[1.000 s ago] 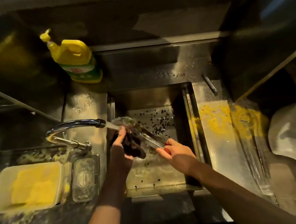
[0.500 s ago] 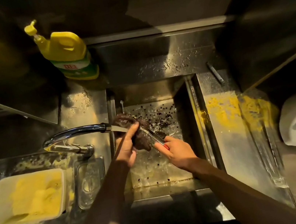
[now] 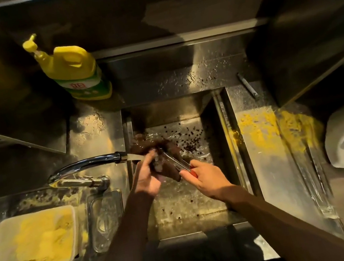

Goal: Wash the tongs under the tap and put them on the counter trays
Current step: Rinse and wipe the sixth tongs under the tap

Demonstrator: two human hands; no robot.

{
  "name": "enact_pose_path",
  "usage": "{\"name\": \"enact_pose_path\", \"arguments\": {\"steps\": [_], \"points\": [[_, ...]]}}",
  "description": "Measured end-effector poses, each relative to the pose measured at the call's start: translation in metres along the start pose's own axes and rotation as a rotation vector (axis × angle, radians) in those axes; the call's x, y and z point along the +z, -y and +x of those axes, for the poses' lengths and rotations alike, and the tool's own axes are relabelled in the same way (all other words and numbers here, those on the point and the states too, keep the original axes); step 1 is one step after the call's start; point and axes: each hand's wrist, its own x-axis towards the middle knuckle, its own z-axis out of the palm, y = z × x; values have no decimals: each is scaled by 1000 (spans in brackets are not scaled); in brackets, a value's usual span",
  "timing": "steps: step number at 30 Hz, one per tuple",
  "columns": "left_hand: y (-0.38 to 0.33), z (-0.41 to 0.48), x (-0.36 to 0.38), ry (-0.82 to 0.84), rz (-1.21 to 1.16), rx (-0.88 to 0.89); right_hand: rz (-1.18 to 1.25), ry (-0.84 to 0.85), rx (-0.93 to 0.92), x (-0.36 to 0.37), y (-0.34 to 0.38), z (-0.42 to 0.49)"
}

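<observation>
Tongs (image 3: 177, 162) sat over the sink (image 3: 221, 122), beneath the tap (image 3: 95, 161) stream. Right hand (image 3: 207, 177) fingers closed round their red handle; left hand (image 3: 149, 176) clutched a dark scrubbing pad (image 3: 165, 151) against the blades. Advisable: scrub both arms fully, keeping the handle firm.

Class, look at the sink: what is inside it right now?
Inside the sink: dark specks on the wet floor, plus tongs held by the right hand while the left hand rubs them with a dark scrubber. The drain is not visible.
</observation>
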Motion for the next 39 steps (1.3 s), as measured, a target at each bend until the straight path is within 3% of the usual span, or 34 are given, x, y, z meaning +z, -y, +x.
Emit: {"name": "enact_pose_path", "arguments": {"steps": [3,8,13,18,22,25,29,33,39], "points": [[3,2,1,-106,140,35,-105,43,-38,-8,-6,-4],[14,-6,-2,-296,308,258,-196,123,-71,-35,-22,-2],[21,-6,-17,-445,331,280,-159,145,-40,-48,-36,-14],[12,-13,-12,-311,300,234,165,33,118,-52,-29,-29],[7,-9,-15,-152,105,46,129,141,90,-34,-8,-31],[3,-15,-20,-11,168,74,91,117,58,-23,-5,-32],[9,-15,-18,-126,504,297,153,97,99,-19,-6,-36],[19,-4,-18,-330,388,263,123,89,-54,-20,5,-40],[20,15,-23,-209,366,175,292,144,79,-23,5,-34]]}}
